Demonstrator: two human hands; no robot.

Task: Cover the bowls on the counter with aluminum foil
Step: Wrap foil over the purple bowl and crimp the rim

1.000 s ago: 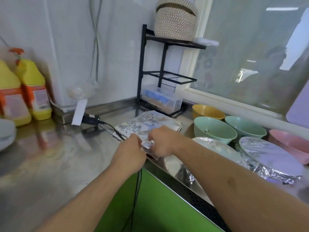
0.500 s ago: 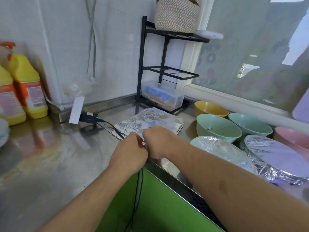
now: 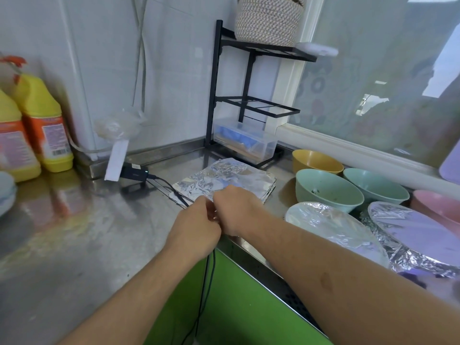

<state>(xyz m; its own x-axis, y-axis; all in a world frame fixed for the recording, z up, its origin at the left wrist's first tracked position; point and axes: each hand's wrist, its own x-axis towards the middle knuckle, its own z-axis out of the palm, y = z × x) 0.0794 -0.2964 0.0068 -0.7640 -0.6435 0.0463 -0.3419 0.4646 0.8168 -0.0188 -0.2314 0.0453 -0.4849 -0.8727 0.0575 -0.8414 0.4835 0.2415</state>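
Observation:
A stack of crinkled aluminum foil sheets [image 3: 221,179] lies on the steel counter in the corner. My left hand [image 3: 196,225] and my right hand [image 3: 236,207] meet at the stack's near corner, knuckles up, both pinching the foil's edge; the fingertips are hidden. To the right stand two bowls with foil over them [image 3: 331,225] [image 3: 413,235]. Behind those sit two uncovered green bowls [image 3: 328,189] [image 3: 375,186], a yellow bowl [image 3: 316,161] and a pink bowl [image 3: 438,205].
A black rack [image 3: 251,100] with a woven basket and a clear box stands in the corner. A black adapter [image 3: 133,171] and its cable run past the foil. Yellow detergent bottles [image 3: 42,125] stand at the left. Green cabinet front [image 3: 224,307] lies below the counter edge.
My two hands have drawn closer together at the foil's near corner, and the view has shifted slightly. The bowls have not moved.

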